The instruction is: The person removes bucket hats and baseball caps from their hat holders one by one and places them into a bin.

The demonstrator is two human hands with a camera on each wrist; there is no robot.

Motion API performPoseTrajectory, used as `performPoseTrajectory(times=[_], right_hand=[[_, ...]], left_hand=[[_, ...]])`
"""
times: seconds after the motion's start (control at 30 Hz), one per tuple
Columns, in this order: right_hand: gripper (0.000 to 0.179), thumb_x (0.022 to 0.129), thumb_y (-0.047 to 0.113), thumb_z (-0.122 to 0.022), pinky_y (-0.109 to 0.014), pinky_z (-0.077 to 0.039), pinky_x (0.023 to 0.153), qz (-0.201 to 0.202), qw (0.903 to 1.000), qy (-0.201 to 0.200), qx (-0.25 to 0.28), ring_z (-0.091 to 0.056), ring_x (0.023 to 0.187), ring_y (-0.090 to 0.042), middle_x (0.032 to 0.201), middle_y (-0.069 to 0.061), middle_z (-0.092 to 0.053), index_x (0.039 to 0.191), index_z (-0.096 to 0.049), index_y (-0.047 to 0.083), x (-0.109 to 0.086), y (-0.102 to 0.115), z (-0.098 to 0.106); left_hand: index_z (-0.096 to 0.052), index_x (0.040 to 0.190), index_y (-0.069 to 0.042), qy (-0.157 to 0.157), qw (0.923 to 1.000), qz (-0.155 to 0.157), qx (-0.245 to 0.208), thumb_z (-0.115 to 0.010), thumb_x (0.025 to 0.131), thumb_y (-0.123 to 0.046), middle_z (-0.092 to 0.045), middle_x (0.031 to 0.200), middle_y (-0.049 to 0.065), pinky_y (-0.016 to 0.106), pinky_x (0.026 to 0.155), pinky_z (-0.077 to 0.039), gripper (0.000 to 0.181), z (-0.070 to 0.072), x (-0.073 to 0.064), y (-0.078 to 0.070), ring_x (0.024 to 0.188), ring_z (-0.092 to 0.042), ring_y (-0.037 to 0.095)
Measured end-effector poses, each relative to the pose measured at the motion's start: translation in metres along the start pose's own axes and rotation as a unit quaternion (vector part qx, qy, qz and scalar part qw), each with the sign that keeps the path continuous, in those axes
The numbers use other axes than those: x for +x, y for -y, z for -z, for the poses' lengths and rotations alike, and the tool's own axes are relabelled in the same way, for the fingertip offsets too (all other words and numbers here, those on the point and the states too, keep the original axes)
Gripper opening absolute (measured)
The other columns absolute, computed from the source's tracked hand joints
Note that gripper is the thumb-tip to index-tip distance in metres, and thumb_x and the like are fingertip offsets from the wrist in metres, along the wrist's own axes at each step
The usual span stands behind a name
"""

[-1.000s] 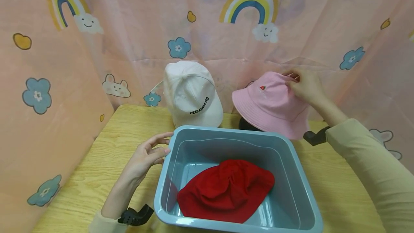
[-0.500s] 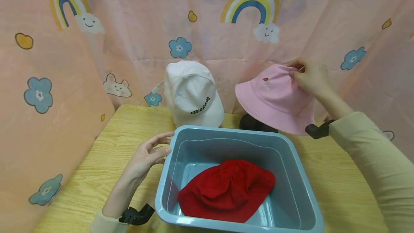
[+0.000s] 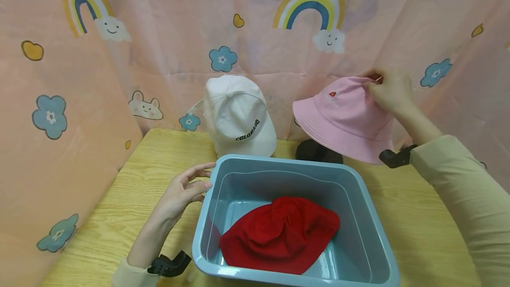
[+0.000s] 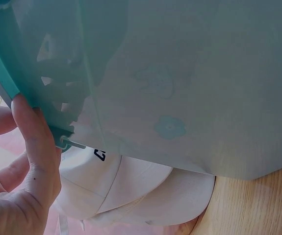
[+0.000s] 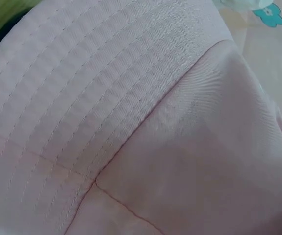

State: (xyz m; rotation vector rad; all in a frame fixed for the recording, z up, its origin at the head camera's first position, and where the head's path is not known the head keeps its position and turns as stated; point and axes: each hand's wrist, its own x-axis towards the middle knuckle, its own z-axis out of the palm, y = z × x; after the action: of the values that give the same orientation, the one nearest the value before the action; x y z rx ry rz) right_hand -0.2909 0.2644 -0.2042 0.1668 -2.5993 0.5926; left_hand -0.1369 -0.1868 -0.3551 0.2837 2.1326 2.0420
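My right hand (image 3: 392, 90) pinches the crown of a pink bucket hat (image 3: 346, 114) with a small strawberry on it. The hat hangs tilted above a round black base (image 3: 318, 151) on the table; its stitched brim (image 5: 82, 83) fills much of the right wrist view. At the left rim of a blue plastic tub (image 3: 215, 216), the fingers of my left hand (image 3: 181, 189) rest against the outside edge, also seen in the left wrist view beside the tub wall (image 4: 155, 88). Inside the tub lies a crumpled red hat (image 3: 279, 236).
A white baseball cap (image 3: 239, 116) lettered COLORADO stands behind the tub, towards the left. The wooden table (image 3: 143, 167) extends on both sides of the tub. A pink patterned cloth (image 3: 179, 25) hangs behind and at the sides.
My right hand has raised the pink bucket hat and shifted it slightly right, uncovering more of the black base. My left hand and the tub stay in nearly the same place.
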Motion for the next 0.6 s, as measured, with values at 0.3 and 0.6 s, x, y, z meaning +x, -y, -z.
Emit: performPoseTrajectory(times=[0.3,0.6], right_hand=[[0.024,0.092,0.015,-0.055,-0.019,-0.035,0.062,-0.021,0.999,-0.027,0.029,-0.042,0.071,0.002,0.09,-0.005,-0.065,0.108,-0.068,0.005,0.002,-0.005,0.012],[0.017,0.086,0.016,-0.061,-0.008,-0.035,0.056,-0.038,0.9931,-0.072,0.085,-0.044,0.062,0.011,0.069,0.036,-0.046,0.1,-0.071,0.015,0.009,0.0,0.034]], left_hand=[[-0.047,0.139,-0.005,0.004,1.0,-0.001,0.0,-0.061,0.092,-0.012,-0.053,0.114,0.007,0.03,0.072,-0.056,0.049,-0.002,0.001,0.0,0.082,-0.067,0.01],[-0.047,0.139,-0.007,-0.002,1.0,0.007,-0.001,-0.062,0.092,-0.012,-0.052,0.115,0.006,0.03,0.073,-0.056,0.05,-0.001,-0.001,0.0,0.083,-0.068,0.009]])
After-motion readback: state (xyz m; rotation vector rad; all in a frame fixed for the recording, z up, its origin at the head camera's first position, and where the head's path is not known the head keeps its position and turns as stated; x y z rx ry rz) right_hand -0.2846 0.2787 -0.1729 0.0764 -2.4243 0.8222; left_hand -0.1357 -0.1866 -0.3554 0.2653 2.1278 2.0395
